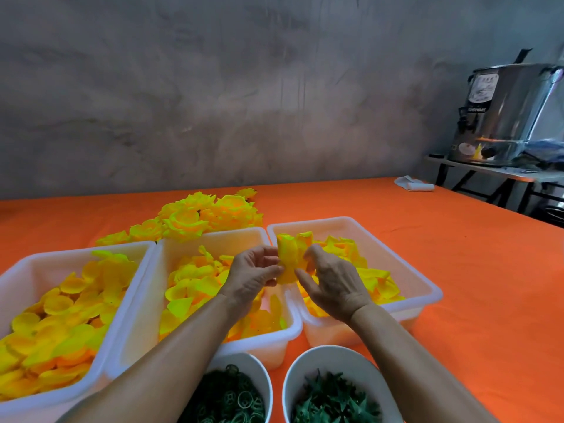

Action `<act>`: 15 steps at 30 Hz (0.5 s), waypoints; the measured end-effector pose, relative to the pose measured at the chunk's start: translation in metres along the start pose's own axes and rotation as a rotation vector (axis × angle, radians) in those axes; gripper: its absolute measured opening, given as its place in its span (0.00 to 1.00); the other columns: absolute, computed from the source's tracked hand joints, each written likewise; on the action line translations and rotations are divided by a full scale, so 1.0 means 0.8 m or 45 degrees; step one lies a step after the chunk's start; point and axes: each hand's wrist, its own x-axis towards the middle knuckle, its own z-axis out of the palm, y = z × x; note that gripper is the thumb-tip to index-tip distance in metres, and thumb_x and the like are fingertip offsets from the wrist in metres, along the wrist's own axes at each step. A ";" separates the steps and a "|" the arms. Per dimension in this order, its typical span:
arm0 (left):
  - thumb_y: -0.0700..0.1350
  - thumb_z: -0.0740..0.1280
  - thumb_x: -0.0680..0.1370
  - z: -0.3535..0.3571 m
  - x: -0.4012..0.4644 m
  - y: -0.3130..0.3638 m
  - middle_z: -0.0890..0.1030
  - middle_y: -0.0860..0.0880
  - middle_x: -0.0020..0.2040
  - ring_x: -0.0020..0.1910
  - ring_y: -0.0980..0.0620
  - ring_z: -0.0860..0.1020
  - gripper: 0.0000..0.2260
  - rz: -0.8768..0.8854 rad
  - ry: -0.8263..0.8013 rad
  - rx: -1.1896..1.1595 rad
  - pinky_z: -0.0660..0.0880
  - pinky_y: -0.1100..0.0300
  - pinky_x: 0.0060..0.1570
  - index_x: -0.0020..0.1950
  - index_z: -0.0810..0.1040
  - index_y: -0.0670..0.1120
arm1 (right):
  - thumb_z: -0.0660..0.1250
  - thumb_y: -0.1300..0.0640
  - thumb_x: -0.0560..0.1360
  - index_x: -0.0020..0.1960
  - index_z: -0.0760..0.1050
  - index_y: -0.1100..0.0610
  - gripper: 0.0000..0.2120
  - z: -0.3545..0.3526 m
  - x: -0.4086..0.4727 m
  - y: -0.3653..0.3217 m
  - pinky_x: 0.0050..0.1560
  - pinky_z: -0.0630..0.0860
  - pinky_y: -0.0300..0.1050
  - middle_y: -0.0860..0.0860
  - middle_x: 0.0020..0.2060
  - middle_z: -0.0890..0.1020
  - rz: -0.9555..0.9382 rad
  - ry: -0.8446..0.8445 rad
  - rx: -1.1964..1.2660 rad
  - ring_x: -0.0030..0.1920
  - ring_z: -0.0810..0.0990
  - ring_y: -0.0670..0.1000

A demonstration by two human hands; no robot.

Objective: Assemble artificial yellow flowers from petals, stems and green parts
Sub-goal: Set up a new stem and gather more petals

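Both hands hold a small bundle of yellow petals [288, 254] in the air above the gap between the middle and right bins. My left hand [253, 274] pinches its left side with thumb and fingers. My right hand [331, 280] grips its right side, fingers curled behind the petals. Three white bins hold loose yellow petals: left bin [18, 270], middle bin [244, 235], right bin [406, 264]. A pile of finished yellow flowers [198, 219] lies behind the bins. Two white bowls sit near me: one with green rings [232, 398], one with green spiky parts [332, 398].
An orange cloth [457, 254] covers the table, with bare cloth to the right. A white roll [415, 184] lies at the far right corner. A steel urn [503, 114] stands on a side table beyond. A grey wall runs behind.
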 end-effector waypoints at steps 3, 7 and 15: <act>0.30 0.68 0.73 0.003 -0.004 0.001 0.78 0.42 0.41 0.35 0.53 0.76 0.09 0.030 -0.103 0.052 0.72 0.65 0.31 0.53 0.78 0.35 | 0.58 0.43 0.79 0.62 0.68 0.55 0.19 0.000 0.000 0.000 0.41 0.71 0.51 0.55 0.46 0.81 -0.024 0.001 -0.017 0.47 0.79 0.61; 0.33 0.65 0.76 0.007 -0.004 0.003 0.78 0.43 0.40 0.35 0.52 0.74 0.08 0.036 -0.121 0.093 0.71 0.62 0.33 0.54 0.79 0.35 | 0.55 0.42 0.79 0.67 0.68 0.53 0.21 0.001 0.001 0.002 0.42 0.72 0.51 0.55 0.48 0.80 -0.055 -0.015 -0.085 0.48 0.78 0.61; 0.49 0.64 0.79 0.009 -0.001 0.003 0.81 0.48 0.31 0.29 0.53 0.78 0.11 -0.029 -0.025 -0.058 0.74 0.62 0.29 0.46 0.79 0.42 | 0.57 0.44 0.79 0.69 0.67 0.52 0.22 0.002 0.002 0.001 0.42 0.71 0.49 0.56 0.51 0.79 -0.064 -0.019 -0.095 0.48 0.78 0.61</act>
